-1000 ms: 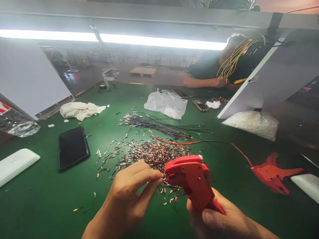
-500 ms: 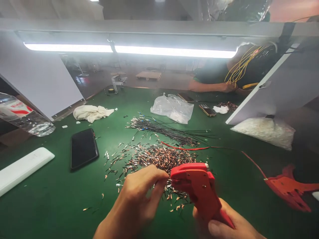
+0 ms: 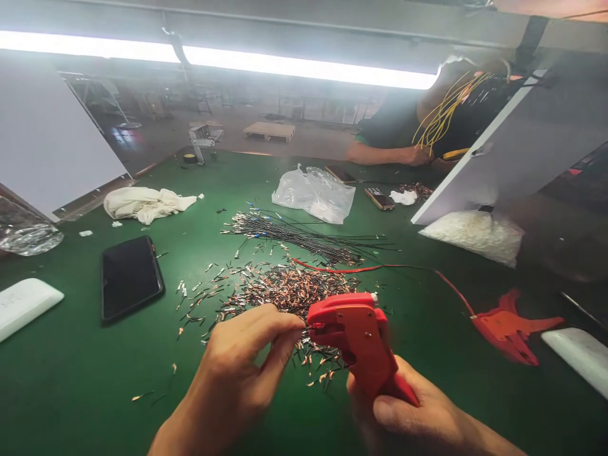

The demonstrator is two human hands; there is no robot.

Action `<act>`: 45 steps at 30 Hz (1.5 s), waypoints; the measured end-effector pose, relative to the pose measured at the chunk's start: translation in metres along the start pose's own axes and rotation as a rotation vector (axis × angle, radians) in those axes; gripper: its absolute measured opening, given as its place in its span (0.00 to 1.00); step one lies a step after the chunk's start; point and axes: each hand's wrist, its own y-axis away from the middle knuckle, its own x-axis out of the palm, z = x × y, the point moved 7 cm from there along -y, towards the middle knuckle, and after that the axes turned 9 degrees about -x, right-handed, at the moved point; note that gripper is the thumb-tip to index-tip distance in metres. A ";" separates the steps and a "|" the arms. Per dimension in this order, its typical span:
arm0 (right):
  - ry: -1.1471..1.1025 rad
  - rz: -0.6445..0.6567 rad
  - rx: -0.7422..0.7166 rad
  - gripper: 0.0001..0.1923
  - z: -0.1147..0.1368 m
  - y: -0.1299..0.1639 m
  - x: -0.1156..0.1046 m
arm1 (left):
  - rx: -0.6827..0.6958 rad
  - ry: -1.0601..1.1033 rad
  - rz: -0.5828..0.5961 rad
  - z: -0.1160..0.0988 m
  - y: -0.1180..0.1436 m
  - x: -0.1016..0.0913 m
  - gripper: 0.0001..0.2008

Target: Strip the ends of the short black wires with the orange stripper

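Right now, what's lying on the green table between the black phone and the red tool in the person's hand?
In the head view, scattered small copper terminals lie between the black phone and the red tool.

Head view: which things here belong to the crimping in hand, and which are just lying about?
In use: left hand, right hand, red crimping tool, pile of small terminals, bundle of black wires.

Lying about: black phone, white cloth, plastic bag, second red tool.

A green table (image 3: 71, 392) carries a phone (image 3: 129, 277), cloth (image 3: 142, 204) and terminals (image 3: 285, 291) (heaped).
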 end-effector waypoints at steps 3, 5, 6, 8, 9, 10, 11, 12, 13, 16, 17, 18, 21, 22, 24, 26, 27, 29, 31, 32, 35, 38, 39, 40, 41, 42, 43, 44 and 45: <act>-0.031 -0.031 0.032 0.22 -0.002 0.002 0.000 | -0.010 -0.001 0.030 0.001 0.001 0.001 0.07; -0.007 -0.024 0.060 0.21 -0.002 0.002 0.001 | -0.014 0.000 0.050 0.002 0.002 0.003 0.07; 0.014 -0.014 0.072 0.21 -0.001 0.001 0.002 | -0.018 -0.003 0.058 0.002 0.002 0.004 0.07; 0.060 -0.003 0.082 0.22 0.001 -0.001 0.003 | -0.018 -0.007 0.064 0.003 0.003 0.005 0.07; 0.084 0.008 0.075 0.24 0.003 -0.003 0.003 | -0.015 -0.010 0.063 0.003 0.003 0.005 0.07; 0.097 0.017 0.064 0.25 0.004 -0.004 0.004 | -0.012 -0.012 0.063 0.003 0.003 0.005 0.07; 0.101 0.017 0.053 0.25 0.006 -0.004 0.004 | -0.010 -0.015 0.062 0.002 0.003 0.005 0.07; 0.101 0.009 0.054 0.25 0.007 -0.005 0.004 | -0.005 -0.017 0.059 0.002 0.002 0.005 0.07; 0.099 -0.004 0.068 0.25 0.007 -0.004 0.004 | -0.002 -0.018 0.056 0.001 0.002 0.004 0.07; 0.096 -0.064 0.149 0.24 0.005 -0.001 0.002 | 0.004 -0.018 0.056 0.000 0.001 0.004 0.08; 0.100 -0.066 0.163 0.24 0.005 0.000 0.002 | 0.002 -0.017 0.057 0.000 0.001 0.004 0.07; 0.105 -0.065 0.167 0.24 0.005 0.000 0.003 | 0.000 -0.016 0.058 0.000 0.001 0.005 0.07; 0.110 -0.052 0.143 0.26 0.008 -0.001 0.004 | 0.000 -0.016 0.059 -0.001 0.000 0.005 0.08; 0.112 -0.059 0.135 0.26 0.008 -0.001 0.004 | 0.001 -0.013 0.063 -0.001 0.000 0.005 0.08; 0.127 -0.069 0.121 0.26 0.008 -0.001 0.002 | 0.003 -0.006 0.066 0.000 0.000 0.006 0.08; 0.150 -0.072 0.123 0.28 0.006 0.000 0.000 | 0.000 0.004 0.070 0.000 0.000 0.006 0.08; 0.163 -0.079 0.129 0.29 0.004 0.001 -0.001 | -0.003 0.006 0.072 0.001 0.000 0.006 0.08; 0.180 -0.107 0.118 0.30 0.001 0.002 -0.004 | -0.017 0.011 0.080 0.003 0.001 0.006 0.08; 0.191 -0.137 0.079 0.30 0.000 0.003 -0.005 | -0.041 0.023 0.084 0.005 0.001 0.006 0.08; 0.182 -0.144 0.056 0.30 0.000 0.004 -0.006 | -0.050 0.033 0.086 0.006 0.001 0.006 0.08; 0.093 -0.136 0.037 0.28 -0.002 0.003 -0.003 | -0.083 0.037 0.082 0.008 -0.001 0.004 0.08; -0.010 -0.095 0.058 0.26 -0.004 0.001 0.001 | -0.113 0.007 0.057 0.010 -0.002 0.002 0.08; -0.029 -0.074 0.059 0.25 -0.004 0.000 0.002 | -0.118 0.003 0.056 0.011 -0.002 0.002 0.08; -0.041 -0.048 0.054 0.25 -0.003 -0.001 0.003 | -0.122 0.003 0.063 0.011 -0.001 0.003 0.08; -0.048 -0.029 0.044 0.24 -0.001 -0.003 0.004 | -0.125 0.004 0.075 0.012 0.001 0.004 0.07; -0.051 -0.015 0.033 0.24 0.000 -0.003 0.004 | -0.126 0.003 0.090 0.013 0.002 0.006 0.07; -0.051 -0.008 0.022 0.23 0.001 -0.004 0.004 | -0.128 0.000 0.100 0.014 0.004 0.008 0.07; -0.046 -0.005 0.016 0.23 0.001 -0.004 0.003 | -0.128 -0.005 0.104 0.016 0.006 0.009 0.06; -0.039 -0.004 0.018 0.23 0.001 -0.004 0.003 | -0.130 -0.010 0.106 0.017 0.008 0.010 0.06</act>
